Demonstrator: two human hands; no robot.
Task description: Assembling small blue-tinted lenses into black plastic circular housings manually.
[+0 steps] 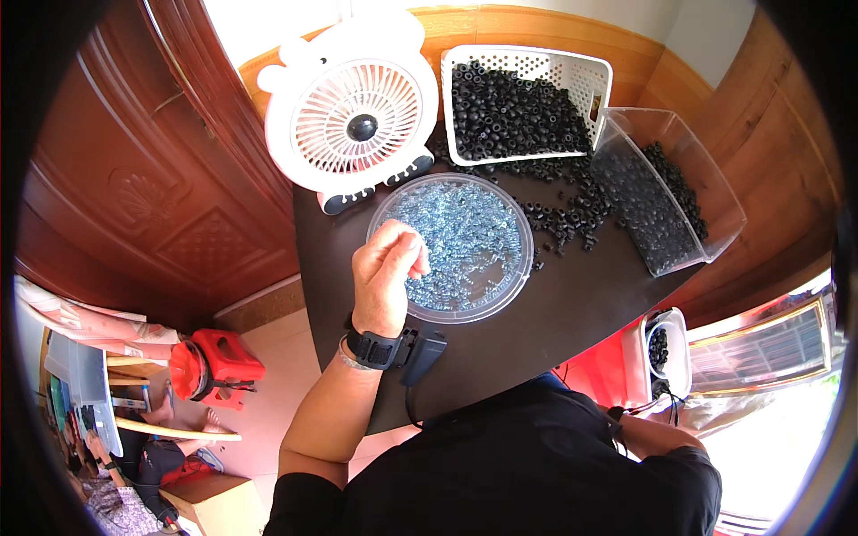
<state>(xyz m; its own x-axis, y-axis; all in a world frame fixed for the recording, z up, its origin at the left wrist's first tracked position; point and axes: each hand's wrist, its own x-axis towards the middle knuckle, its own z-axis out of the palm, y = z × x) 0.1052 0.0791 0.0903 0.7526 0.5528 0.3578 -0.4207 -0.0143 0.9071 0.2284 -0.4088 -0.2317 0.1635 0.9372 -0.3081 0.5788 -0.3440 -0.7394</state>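
My left hand (386, 272) is closed, fingers curled in and thumb pressed against them, over the left part of a round clear tray (527, 259). Whatever the fingers hold, if anything, is hidden. Many small shiny blue-silver pieces (465, 232) lie loose in the tray, too small to name. A dark wristband (371, 348) circles my left wrist. My right forearm (657, 436) reaches down beside my body, with a dark band at the wrist. The right hand itself is hidden behind my black shirt. A white bin (684, 357) holding black pieces stands near that arm.
A white fan (362, 98) stands behind the tray. Small black hollow parts (518, 112) fill a white basket (532, 55); others lie in a tilted clear box (728, 210) and on the dark table (581, 304). A black cabled device (422, 357) sits at the near edge. People sit lower left.
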